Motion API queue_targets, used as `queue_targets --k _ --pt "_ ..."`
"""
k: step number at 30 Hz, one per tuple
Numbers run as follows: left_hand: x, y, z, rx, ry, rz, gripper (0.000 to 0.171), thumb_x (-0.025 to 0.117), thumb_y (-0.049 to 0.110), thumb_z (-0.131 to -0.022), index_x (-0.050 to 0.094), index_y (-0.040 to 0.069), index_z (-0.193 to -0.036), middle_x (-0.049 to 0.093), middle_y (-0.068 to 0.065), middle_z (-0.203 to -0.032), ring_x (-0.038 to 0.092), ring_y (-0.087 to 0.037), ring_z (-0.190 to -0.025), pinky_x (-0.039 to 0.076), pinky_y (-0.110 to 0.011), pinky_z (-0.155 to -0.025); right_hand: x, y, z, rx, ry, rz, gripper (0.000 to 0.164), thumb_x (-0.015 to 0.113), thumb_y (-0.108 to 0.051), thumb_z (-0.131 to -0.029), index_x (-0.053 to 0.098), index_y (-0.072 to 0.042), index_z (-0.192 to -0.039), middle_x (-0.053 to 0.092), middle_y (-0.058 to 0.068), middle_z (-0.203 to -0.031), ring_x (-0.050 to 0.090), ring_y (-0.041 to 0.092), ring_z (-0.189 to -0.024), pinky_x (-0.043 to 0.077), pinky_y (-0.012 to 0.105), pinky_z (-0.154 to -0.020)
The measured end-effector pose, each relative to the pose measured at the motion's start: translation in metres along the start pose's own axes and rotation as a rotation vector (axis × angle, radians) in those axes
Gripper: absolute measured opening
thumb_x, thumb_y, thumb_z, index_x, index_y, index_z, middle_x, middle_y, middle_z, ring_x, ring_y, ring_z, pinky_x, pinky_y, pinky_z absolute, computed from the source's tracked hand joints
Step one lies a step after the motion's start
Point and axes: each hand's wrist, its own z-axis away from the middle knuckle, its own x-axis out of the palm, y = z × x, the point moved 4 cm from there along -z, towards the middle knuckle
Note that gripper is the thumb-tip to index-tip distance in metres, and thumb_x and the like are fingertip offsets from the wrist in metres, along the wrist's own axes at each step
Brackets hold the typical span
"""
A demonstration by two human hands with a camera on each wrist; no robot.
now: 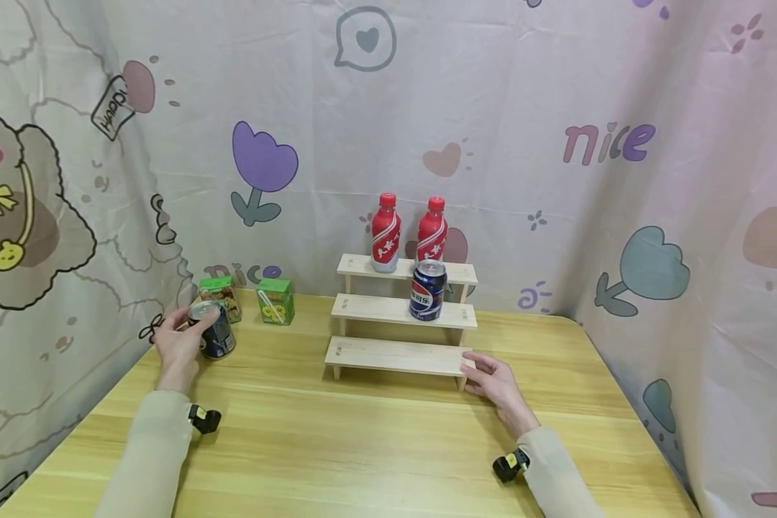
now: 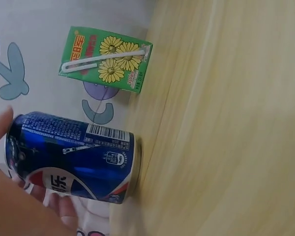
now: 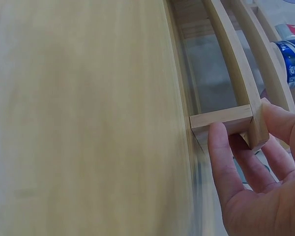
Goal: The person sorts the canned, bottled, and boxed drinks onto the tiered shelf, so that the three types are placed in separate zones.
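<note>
At the left of the table, my left hand (image 1: 178, 347) holds a dark blue Pepsi can (image 1: 219, 338) near its top, thumb and fingers around it. In the left wrist view the can (image 2: 78, 152) stands upright on the wood, its barcode side showing. My right hand (image 1: 497, 388) grips the right end of the lowest step of a three-tier wooden display stand (image 1: 388, 355). The right wrist view has its thumb over the board and fingertips (image 3: 219, 135) on the leg. Another Pepsi can (image 1: 427, 291) stands on the middle step.
Two red-capped bottles, a left one (image 1: 385, 234) and a right one (image 1: 432, 229), stand on the top step. Behind the left hand are two green drink cartons, one with a straw (image 1: 275, 302) and one partly hidden (image 1: 223, 291). A patterned curtain (image 1: 505, 86) borders the wooden table (image 1: 337, 446).
</note>
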Motion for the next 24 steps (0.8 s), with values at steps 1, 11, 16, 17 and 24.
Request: queue_targets --k 1,11,16,17,24 --pt "0.0007 -0.0015 -0.0006 -0.016 -0.028 -0.016 0.075 0.084 0.029 -0.077 0.049 0.021 -0.143 0.049 0.009 -0.128 0.047 -0.011 -0.113 0.042 -0.023 -0.096 -0.0002 0.0001 -0.0001 0.000 0.000 0.001 0.048 0.072 -0.014 -0.089 0.058 -0.003 -0.133 0.040 0.021 -0.152 0.066 0.015 -0.102 0.059 0.033 -0.082" --pt "0.0011 -0.0093 -0.0042 -0.076 -0.139 -0.062 0.089 0.082 0.028 -0.080 0.032 0.030 -0.154 0.030 -0.001 -0.159 0.030 -0.019 -0.143 0.029 -0.041 -0.118 -0.0003 0.0023 -0.0018 -0.001 0.006 0.001 0.048 0.073 -0.015 -0.088 0.058 -0.003 -0.133 0.043 0.024 -0.148 0.066 0.013 -0.098 0.059 0.033 -0.081" --pt "0.0000 -0.0075 -0.0056 -0.012 -0.256 -0.261 0.098 0.078 0.036 -0.084 0.015 0.026 -0.158 0.017 -0.016 -0.163 0.024 -0.037 -0.146 0.026 -0.055 -0.117 0.0006 0.0018 -0.0017 0.004 0.006 -0.001 0.048 0.073 -0.014 -0.089 0.059 -0.003 -0.133 0.045 0.024 -0.147 0.067 0.012 -0.096 0.059 0.033 -0.081" --pt "-0.0003 -0.0067 -0.0060 0.009 -0.299 -0.306 0.101 0.077 0.038 -0.085 0.010 0.025 -0.159 0.013 -0.018 -0.163 0.020 -0.041 -0.146 0.023 -0.058 -0.117 0.0006 0.0016 -0.0015 0.005 0.008 0.000 0.047 0.073 -0.014 -0.089 0.058 -0.003 -0.133 0.045 0.024 -0.147 0.067 0.012 -0.095 0.059 0.033 -0.081" --pt "-0.0044 -0.0063 -0.0086 0.015 -0.448 -0.313 0.106 0.077 0.027 -0.086 0.001 0.029 -0.158 0.003 -0.021 -0.164 0.006 -0.045 -0.148 0.013 -0.063 -0.118 0.0004 0.0004 -0.0005 0.002 0.009 0.008 0.046 0.071 -0.013 -0.090 0.059 -0.002 -0.133 0.045 0.023 -0.147 0.067 0.012 -0.095 0.059 0.033 -0.081"
